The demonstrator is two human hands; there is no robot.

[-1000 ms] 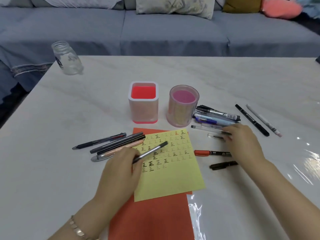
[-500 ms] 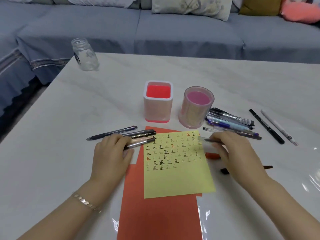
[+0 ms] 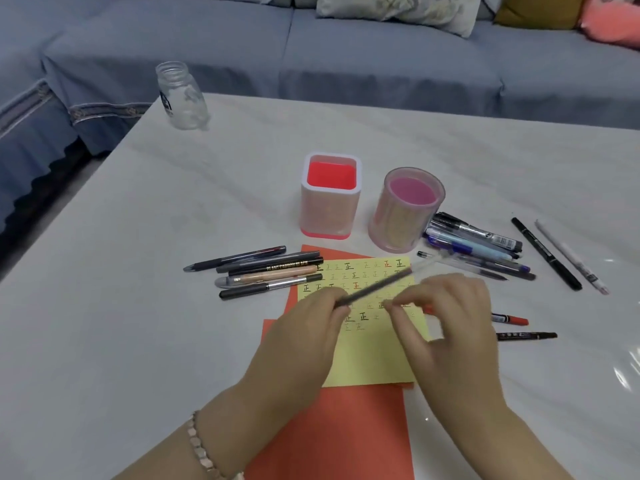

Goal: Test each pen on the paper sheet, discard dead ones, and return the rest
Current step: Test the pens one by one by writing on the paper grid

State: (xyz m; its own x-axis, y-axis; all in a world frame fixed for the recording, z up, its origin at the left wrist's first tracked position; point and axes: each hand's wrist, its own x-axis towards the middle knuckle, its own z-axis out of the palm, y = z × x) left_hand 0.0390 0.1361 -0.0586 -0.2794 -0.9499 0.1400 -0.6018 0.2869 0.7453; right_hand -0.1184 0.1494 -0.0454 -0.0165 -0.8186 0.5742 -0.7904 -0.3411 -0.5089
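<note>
Above the yellow paper sheet (image 3: 374, 362) the left hand (image 3: 301, 341) has its fingers clamped on the low end of a dark pen (image 3: 377, 287), which slants up and to the right. The right hand (image 3: 457, 313) is beside it, fingers curled and blurred; I cannot tell whether they pinch anything. More pens (image 3: 263, 271) lie left of the sheet, and two cups (image 3: 330, 202) stand behind it.

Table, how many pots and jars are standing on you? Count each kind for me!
Square pen pot: 1
Round pen pot: 1
Glass jar: 1
Total: 3
</note>
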